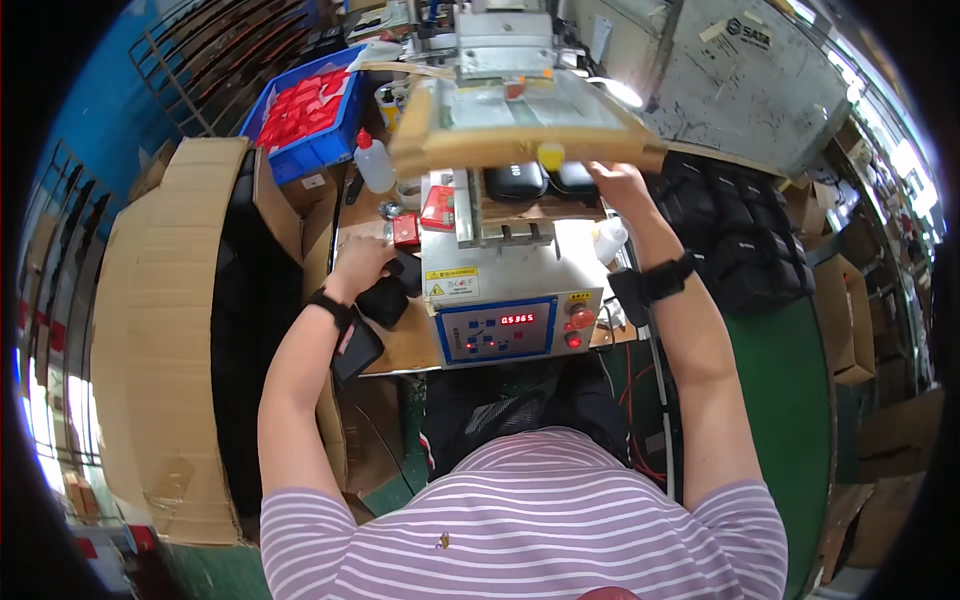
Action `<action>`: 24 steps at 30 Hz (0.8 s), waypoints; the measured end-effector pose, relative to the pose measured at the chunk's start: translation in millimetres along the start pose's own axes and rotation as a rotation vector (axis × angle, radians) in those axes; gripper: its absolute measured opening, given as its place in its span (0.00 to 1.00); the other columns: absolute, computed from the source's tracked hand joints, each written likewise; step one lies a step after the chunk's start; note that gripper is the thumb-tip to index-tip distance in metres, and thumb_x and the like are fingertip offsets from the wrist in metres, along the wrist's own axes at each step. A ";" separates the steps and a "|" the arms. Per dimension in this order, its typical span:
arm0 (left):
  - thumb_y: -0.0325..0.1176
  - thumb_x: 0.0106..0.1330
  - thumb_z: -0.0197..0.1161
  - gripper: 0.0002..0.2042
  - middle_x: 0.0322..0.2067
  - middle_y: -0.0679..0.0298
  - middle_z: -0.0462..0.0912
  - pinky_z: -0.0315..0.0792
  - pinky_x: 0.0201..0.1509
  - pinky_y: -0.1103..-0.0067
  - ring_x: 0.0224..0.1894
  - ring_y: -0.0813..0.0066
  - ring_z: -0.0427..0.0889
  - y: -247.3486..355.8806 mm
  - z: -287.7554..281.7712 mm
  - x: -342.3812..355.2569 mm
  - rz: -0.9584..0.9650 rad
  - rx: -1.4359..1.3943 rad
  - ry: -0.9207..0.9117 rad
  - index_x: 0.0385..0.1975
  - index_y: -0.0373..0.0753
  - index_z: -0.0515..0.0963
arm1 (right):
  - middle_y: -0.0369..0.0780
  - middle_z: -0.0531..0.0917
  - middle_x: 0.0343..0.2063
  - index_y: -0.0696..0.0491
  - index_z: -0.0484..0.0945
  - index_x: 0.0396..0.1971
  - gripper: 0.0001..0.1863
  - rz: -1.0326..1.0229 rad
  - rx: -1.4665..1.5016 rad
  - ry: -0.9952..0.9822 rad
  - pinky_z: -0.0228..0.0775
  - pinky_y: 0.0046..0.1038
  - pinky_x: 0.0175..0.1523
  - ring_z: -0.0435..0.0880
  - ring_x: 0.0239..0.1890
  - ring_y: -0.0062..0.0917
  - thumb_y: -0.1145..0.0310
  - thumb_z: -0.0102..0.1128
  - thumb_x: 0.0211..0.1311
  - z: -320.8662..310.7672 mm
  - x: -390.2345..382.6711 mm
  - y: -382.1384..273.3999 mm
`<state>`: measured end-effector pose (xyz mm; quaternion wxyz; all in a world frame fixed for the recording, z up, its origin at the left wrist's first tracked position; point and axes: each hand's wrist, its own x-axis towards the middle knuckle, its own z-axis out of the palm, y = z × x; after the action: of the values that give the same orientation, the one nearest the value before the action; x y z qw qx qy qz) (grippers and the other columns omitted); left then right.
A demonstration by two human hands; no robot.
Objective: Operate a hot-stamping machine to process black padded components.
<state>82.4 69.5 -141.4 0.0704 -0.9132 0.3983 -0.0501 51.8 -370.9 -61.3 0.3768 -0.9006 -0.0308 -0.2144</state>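
Note:
A screen-printing machine [520, 255] stands on the bench before me, its wooden-framed screen [540, 150] raised over the platform. Two small black zip cases lie side by side under the frame, a left one [515, 183] and a right one [572, 180]. My right hand [622, 190] grips the right case at its outer end; the frame edge partly hides the fingertips. Left of the machine, my left hand [363, 264] has its fingers curled on a black case [406, 272]. Another black case [382, 303] lies just below that hand.
A large cardboard box [165, 340] with black contents stands at the left. Behind it is a blue crate [305, 155] of red packets. A white squeeze bottle [374, 165] and a red box [437, 207] sit near the machine. Stacked black cases [745, 235] fill the right side.

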 end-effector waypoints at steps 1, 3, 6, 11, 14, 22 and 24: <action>0.33 0.45 0.66 0.11 0.30 0.61 0.78 0.69 0.41 0.67 0.37 0.59 0.77 -0.5 -8.2 -1.2 0.003 -0.067 0.058 0.28 0.40 0.76 | 0.53 0.79 0.32 0.60 0.76 0.38 0.25 0.007 -0.121 0.038 0.70 0.33 0.41 0.79 0.37 0.42 0.51 0.58 0.51 -0.3 3.3 -5.6; 0.32 0.46 0.65 0.11 0.30 0.56 0.77 0.69 0.40 0.66 0.36 0.54 0.75 -0.9 -24.3 -11.7 -0.057 -0.192 0.131 0.29 0.38 0.76 | 0.51 0.80 0.30 0.59 0.74 0.42 0.28 0.164 -0.167 0.085 0.70 0.33 0.38 0.80 0.34 0.40 0.51 0.61 0.48 -3.2 0.4 -26.4; 0.31 0.48 0.64 0.10 0.29 0.52 0.76 0.68 0.37 0.65 0.35 0.52 0.74 20.2 -69.0 -30.0 -0.199 -0.276 0.200 0.29 0.36 0.75 | 0.44 0.81 0.29 0.61 0.68 0.51 0.33 0.131 0.183 0.094 0.71 0.28 0.32 0.78 0.28 0.26 0.60 0.66 0.45 -32.6 -37.3 -78.7; 0.27 0.51 0.64 0.10 0.28 0.57 0.76 0.68 0.40 0.75 0.35 0.61 0.75 22.2 -105.1 -57.3 -0.282 -0.542 0.447 0.32 0.34 0.74 | 0.38 0.79 0.31 0.57 0.63 0.56 0.32 0.221 0.745 0.200 0.68 0.19 0.34 0.76 0.31 0.17 0.73 0.63 0.49 -73.4 -106.8 -39.5; 0.23 0.53 0.63 0.10 0.30 0.65 0.76 0.68 0.40 0.81 0.35 0.75 0.74 24.1 -125.7 -76.7 -0.367 -0.852 0.494 0.35 0.33 0.73 | 0.42 0.75 0.42 0.54 0.60 0.58 0.33 0.407 0.956 0.452 0.71 0.21 0.40 0.76 0.34 0.22 0.74 0.61 0.50 -100.4 -151.2 22.6; 0.25 0.57 0.60 0.15 0.33 0.72 0.73 0.62 0.34 0.89 0.32 0.87 0.69 37.7 -175.7 -77.4 -0.417 -1.353 0.411 0.44 0.37 0.69 | 0.42 0.75 0.34 0.52 0.67 0.44 0.16 0.937 1.228 0.842 0.76 0.33 0.37 0.77 0.33 0.35 0.77 0.53 0.54 -90.9 -222.6 218.6; 0.29 0.56 0.62 0.19 0.32 0.72 0.73 0.60 0.29 0.90 0.29 0.88 0.68 50.4 -180.1 -58.6 -0.390 -1.385 0.410 0.48 0.38 0.69 | 0.43 0.74 0.33 0.53 0.66 0.42 0.14 0.929 1.201 0.810 0.76 0.34 0.36 0.77 0.31 0.35 0.77 0.53 0.54 -87.5 -221.2 226.7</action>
<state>-20.2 62.6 25.4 -0.6065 -0.7750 0.1748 0.0315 -131.1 -569.9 -248.1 0.8210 -0.3239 0.3697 -0.2906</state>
